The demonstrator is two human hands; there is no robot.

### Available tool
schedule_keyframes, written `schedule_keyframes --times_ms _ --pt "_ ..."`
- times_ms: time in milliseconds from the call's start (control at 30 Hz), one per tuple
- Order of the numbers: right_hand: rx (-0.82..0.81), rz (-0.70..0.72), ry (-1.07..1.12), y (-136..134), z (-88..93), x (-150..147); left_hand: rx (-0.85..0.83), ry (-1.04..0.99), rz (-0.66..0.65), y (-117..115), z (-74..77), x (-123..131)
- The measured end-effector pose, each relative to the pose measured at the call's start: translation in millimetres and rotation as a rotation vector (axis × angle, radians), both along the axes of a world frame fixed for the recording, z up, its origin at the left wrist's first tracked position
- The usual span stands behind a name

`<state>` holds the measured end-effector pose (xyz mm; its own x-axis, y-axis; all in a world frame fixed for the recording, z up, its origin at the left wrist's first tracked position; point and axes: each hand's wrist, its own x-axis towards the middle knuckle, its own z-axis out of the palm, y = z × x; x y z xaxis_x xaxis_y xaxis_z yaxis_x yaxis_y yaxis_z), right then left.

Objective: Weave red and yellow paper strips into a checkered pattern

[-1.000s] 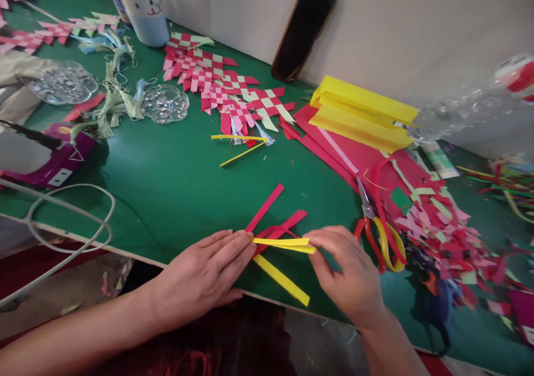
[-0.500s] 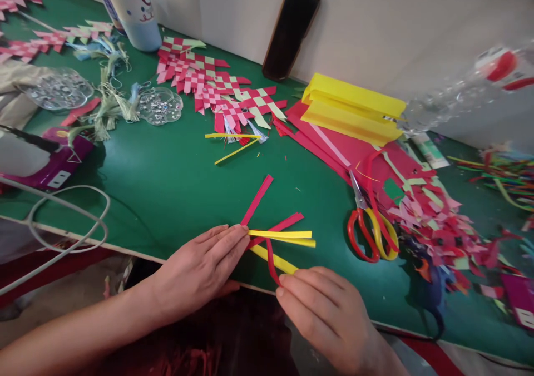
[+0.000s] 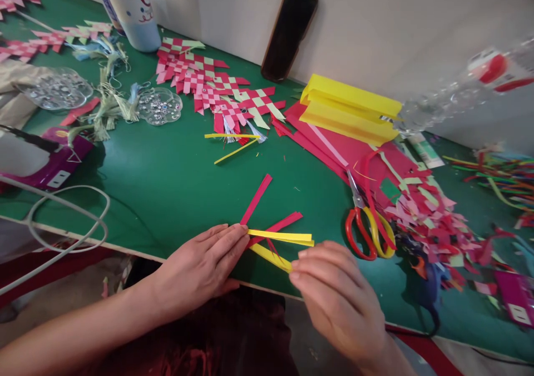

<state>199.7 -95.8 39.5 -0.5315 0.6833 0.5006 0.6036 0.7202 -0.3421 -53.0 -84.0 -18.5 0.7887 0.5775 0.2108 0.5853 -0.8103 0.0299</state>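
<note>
Near the table's front edge, my left hand (image 3: 211, 259) is closed over the crossing of several paper strips, its fingers pressed together. Two red strips (image 3: 256, 199) fan out from under the fingertips toward the back and right. A yellow strip pair (image 3: 287, 237) points right. Lower down, another yellow paper strip (image 3: 269, 257) slants to my right hand (image 3: 340, 295), whose thumb and fingers pinch at its end. A narrow red strip beside it runs to the same fingertips; whether they hold it too I cannot tell. The crossing itself is hidden under my left hand.
Red-and-yellow-handled scissors (image 3: 369, 226) lie right of my hands, beside red paper scraps (image 3: 421, 214). Folded yellow paper (image 3: 350, 109), woven paper fish shapes (image 3: 217, 87) and a phone (image 3: 288, 34) are at the back. A purple device (image 3: 54, 159) and white cable (image 3: 106, 214) sit left.
My right hand has shifted right and slightly up, from the curled red strip to the end of the lower yellow strip. The red strip's loop no longer shows. My left hand stays put.
</note>
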Motion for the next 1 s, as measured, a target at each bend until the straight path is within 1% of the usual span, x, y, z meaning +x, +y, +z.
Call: schedule_keyframes --times_ms 67,233,300,467,633,833,1000 --pt "0.014 -0.075 0.028 2.9 -0.8 2.0 -0.003 0.01 -0.011 0.8 0.1 -0.2" --pt "0.08 -0.142 -0.034 6.4 2.5 6.6 -0.024 0.005 -0.013 1.8 -1.5 -1.3" --pt "0.102 -0.134 -0.045 6.4 2.6 7.3 -0.027 0.006 -0.009 1.3 -2.5 -1.2" --pt "0.089 -0.08 -0.014 3.6 -0.8 6.0 -0.03 -0.005 0.011 0.3 -1.7 -0.7" --pt "0.083 -0.115 -0.026 -1.2 -1.9 7.9 -0.012 0.006 0.008 0.0 0.2 -1.1" --pt "0.075 -0.137 -0.02 -4.0 -1.2 7.8 0.003 -0.006 0.002 -0.2 -3.0 -0.8" --pt "0.02 -0.074 -0.004 -0.8 3.8 3.8 0.0 -0.005 -0.014 -0.2 -2.4 -1.6"
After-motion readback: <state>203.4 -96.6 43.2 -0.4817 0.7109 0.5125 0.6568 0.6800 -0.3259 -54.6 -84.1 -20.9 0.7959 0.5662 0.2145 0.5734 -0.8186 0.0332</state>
